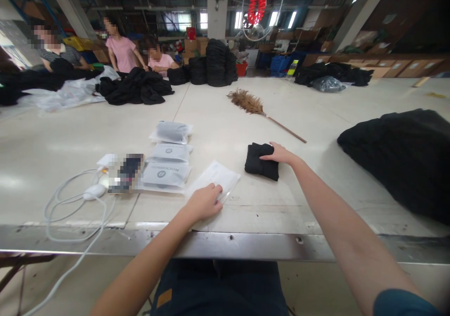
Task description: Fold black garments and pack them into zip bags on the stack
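Note:
My left hand [206, 202] rests on a flat, frosted white plastic bag [225, 175], its fingers curled at the bag's near part. To the right, my right hand [281, 154] grips the right side of a folded black garment [258, 162] lying on the table. The thumb lies over the cloth and the fingers reach along its far edge. Left of the flat bag, several filled frosted bags form a column: a nearest one [165, 176] with printed lettering, a middle one [170, 152] with a round logo, and a far one [172, 132] with dark contents.
A phone [126, 173] and a white cable [52, 213] lie at left. A feather duster [249, 102] lies beyond the garment. A large black cloth pile [404, 156] stands at right. Black stacks [216, 63] line the far edge of the table [211, 124]; several people work behind at left.

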Demonstrator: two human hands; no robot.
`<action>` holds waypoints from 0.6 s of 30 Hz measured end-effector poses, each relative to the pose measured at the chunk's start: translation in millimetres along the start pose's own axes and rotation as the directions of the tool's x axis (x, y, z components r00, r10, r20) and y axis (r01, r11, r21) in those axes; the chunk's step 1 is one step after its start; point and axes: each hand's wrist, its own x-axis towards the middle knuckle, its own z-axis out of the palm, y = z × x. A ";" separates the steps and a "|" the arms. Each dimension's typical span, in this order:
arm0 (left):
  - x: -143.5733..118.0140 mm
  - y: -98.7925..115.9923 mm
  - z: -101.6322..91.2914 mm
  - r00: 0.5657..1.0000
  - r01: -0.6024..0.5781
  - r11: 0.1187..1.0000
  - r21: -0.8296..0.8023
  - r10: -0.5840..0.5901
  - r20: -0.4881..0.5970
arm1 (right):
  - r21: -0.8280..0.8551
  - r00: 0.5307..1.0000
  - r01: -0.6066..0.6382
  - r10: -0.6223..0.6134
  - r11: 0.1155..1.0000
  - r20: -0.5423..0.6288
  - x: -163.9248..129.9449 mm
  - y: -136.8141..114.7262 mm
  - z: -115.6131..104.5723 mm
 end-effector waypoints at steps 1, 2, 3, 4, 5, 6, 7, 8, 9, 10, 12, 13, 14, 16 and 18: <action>2.9 0.3 -0.2 1.000 0.027 1.000 0.004 -0.027 -0.005 | -0.007 0.998 -0.006 0.006 1.000 0.060 6.6 2.1 -1.1; 5.9 0.3 -0.8 0.999 0.052 0.999 0.006 -0.052 -0.009 | -0.026 0.995 -0.013 0.016 1.000 0.101 11.5 2.7 -2.1; 8.7 -0.2 -1.6 0.997 0.075 0.997 0.005 -0.075 -0.008 | -0.055 0.991 -0.023 0.030 0.998 0.128 15.1 2.5 -3.1; 11.4 -1.4 -2.9 0.995 0.095 0.996 0.001 -0.095 -0.003 | -0.090 0.988 -0.032 0.045 0.995 0.146 17.7 1.8 -4.1; 13.7 -3.2 -4.6 0.994 0.109 0.994 -0.007 -0.109 0.006 | -0.126 0.987 -0.039 0.058 0.991 0.150 19.6 1.0 -5.1; 15.5 -5.7 -6.5 0.993 0.118 0.993 -0.018 -0.118 0.015 | -0.153 0.987 -0.041 0.064 0.987 0.147 20.9 0.3 -6.0; 16.7 -8.5 -8.6 0.992 0.126 0.992 -0.031 -0.125 0.022 | -0.166 0.987 -0.041 0.065 0.985 0.145 21.5 -0.2 -6.7; 17.4 -11.4 -10.7 0.991 0.130 0.990 -0.046 -0.128 0.032 | -0.157 0.986 -0.036 0.060 0.987 0.155 21.5 -0.7 -7.1; 17.6 -14.0 -12.7 0.991 0.131 0.989 -0.061 -0.129 0.041 | -0.126 0.983 -0.027 0.049 0.992 0.175 20.6 -1.5 -7.0; 17.7 -15.9 -14.3 0.991 0.129 0.989 -0.078 -0.125 0.048 | -0.081 0.980 -0.021 0.036 0.997 0.194 18.8 -2.7 -6.3; 19.0 -16.4 -15.9 0.994 0.112 0.985 -0.131 -0.110 0.022 | 0.023 0.980 -0.008 0.004 1.000 0.199 12.2 -7.7 -3.1; 21.4 -14.8 -15.7 0.995 0.093 0.980 -0.174 -0.098 -0.019 | 0.072 0.983 0.009 -0.022 0.997 0.180 7.4 -11.5 -0.8; 25.6 -11.8 -14.7 0.994 0.062 0.972 -0.227 -0.081 -0.077 | 0.119 0.986 0.039 -0.058 0.992 0.154 1.9 -16.1 1.9; 40.8 -3.0 -10.1 0.976 -0.027 0.937 -0.349 -0.051 -0.212 | 0.203 0.984 0.125 -0.148 0.971 0.101 -11.1 -26.6 7.5; 64.3 7.1 -2.9 0.950 -0.108 0.879 -0.464 -0.046 -0.308 | 0.272 0.972 0.201 -0.226 0.941 0.064 -25.3 -37.1 11.8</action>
